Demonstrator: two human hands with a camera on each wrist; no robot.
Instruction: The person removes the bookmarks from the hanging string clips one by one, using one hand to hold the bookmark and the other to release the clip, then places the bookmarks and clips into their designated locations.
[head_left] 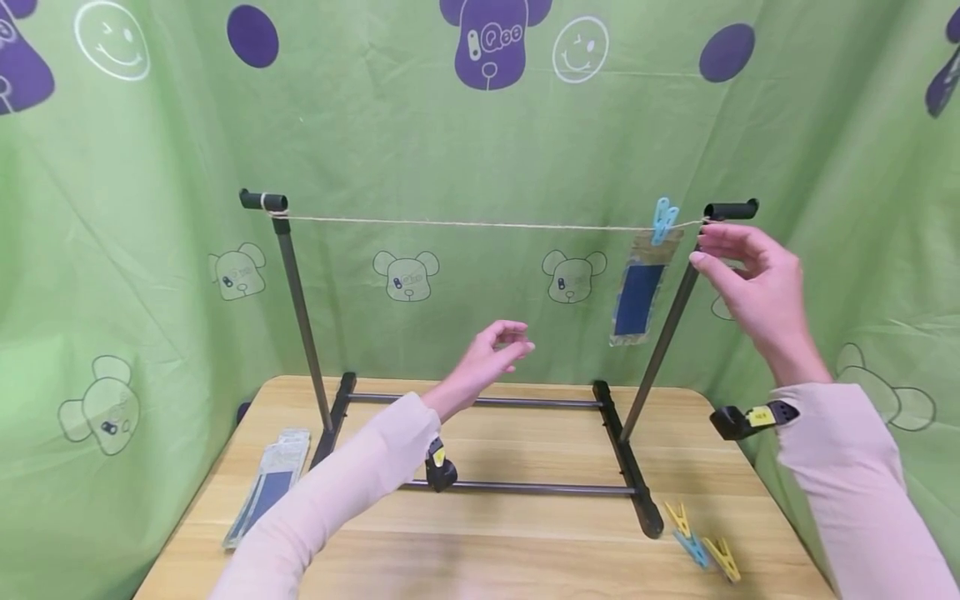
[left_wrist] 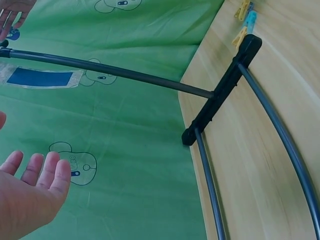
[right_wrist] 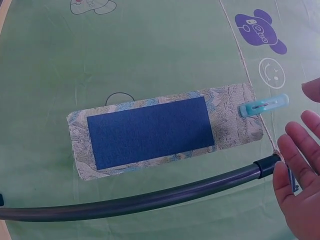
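Note:
A light blue clothespin clips a patterned fabric strip with a dark blue panel to a thin string, near its right end. My right hand is raised beside the right post's top, fingers loosely bent around nothing; in the right wrist view its fingertips overlap the post top near the string. My left hand hovers in mid-air below the string, fingers relaxed and holding nothing. The right wrist view shows the hanging strip and its clothespin close up.
A dark metal rack stands on the wooden table, the string tied between its posts. A second fabric strip lies at the table's left, partly behind my left sleeve. Yellow and blue clothespins lie at the right front. Green curtain surrounds the table.

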